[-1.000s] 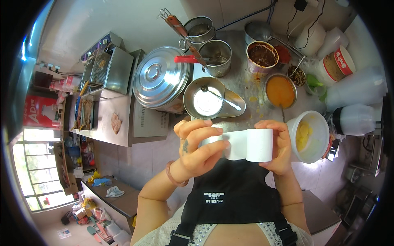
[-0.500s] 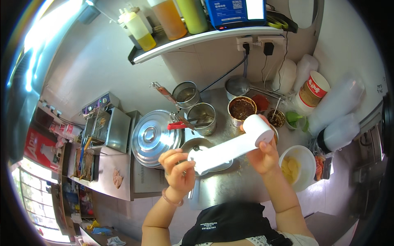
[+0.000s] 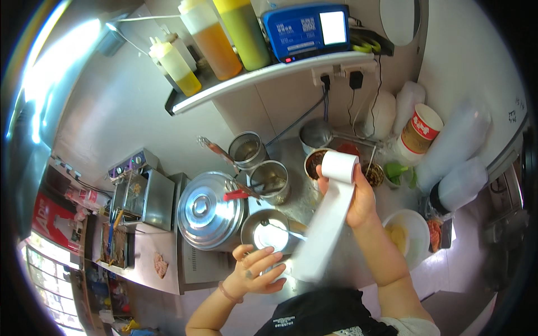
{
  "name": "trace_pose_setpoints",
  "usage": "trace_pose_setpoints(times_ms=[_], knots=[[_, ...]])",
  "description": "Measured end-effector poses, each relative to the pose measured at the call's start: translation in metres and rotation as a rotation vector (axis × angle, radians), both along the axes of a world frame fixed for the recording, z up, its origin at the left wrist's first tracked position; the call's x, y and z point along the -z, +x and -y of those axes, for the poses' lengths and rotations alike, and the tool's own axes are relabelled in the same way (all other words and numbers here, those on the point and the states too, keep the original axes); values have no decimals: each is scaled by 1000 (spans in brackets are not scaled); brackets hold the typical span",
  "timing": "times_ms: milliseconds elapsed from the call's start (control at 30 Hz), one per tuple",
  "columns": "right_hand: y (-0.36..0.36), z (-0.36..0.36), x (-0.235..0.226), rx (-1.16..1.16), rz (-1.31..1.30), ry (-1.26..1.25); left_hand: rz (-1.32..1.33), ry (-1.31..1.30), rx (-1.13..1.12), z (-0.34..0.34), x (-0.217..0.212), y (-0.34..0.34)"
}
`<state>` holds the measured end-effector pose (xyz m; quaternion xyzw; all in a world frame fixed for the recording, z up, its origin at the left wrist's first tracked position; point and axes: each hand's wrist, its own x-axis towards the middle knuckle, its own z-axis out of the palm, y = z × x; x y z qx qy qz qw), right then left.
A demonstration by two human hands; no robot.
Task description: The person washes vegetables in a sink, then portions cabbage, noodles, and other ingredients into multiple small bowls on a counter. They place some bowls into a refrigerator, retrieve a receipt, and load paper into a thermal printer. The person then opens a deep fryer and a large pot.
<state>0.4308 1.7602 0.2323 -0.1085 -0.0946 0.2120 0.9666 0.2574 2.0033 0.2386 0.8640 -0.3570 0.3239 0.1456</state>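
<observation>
My right hand [image 3: 361, 200] grips a roll of white paper [image 3: 339, 166] over the counter. From the roll a long loose strip [image 3: 327, 229] hangs down and slants to the left, its lower end slightly blurred. My left hand [image 3: 259, 271] is off the paper, with its fingers apart and nothing in them. Just beyond it stands a steel pot with a ladle in it [image 3: 252, 227]. The hanging strip covers part of the counter, and the roll hides part of a pot of dark sauce [image 3: 314, 162].
Left of the steel pot is a large pot with a shiny lid [image 3: 208, 206]. Two strainer baskets [image 3: 272, 182] stand behind. A white tub [image 3: 412, 238] with yellow slices sits at the right. Above hangs a shelf [image 3: 241, 84] with squeeze bottles and a blue device [image 3: 294, 33].
My left hand has let go of the paper's end and dropped lower. The strip, stretched between both hands before, now hangs from the roll. The view has shifted a little.
</observation>
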Motion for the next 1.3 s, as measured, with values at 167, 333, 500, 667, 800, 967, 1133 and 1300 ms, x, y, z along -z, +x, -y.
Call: trace_pose_setpoints(times_ms=[167, 333, 500, 667, 800, 967, 1133, 1300], knots=[[6, 0, -18, -167, 73, -146, -53, -242, 122, 30, -89, 99], [9, -6, -18, -205, 227, -216, -169, -110, 228, 58, -118, 154], [21, -3, -33, 65, 403, -489, -185, -169, 157, 65, -118, 175], [54, 20, -33, 174, 315, -422, -196, -253, 157, 75, -131, 208], [117, 52, -74, 464, 279, -402, -252, -611, -138, 42, -160, 271], [202, 66, -141, 645, 448, -509, -209, -786, -105, 43, -168, 337], [226, 59, -158, 610, 558, -565, -240, -846, -89, 61, -163, 349], [207, 67, -177, 614, 651, -563, -218, -814, -156, 77, -176, 312]])
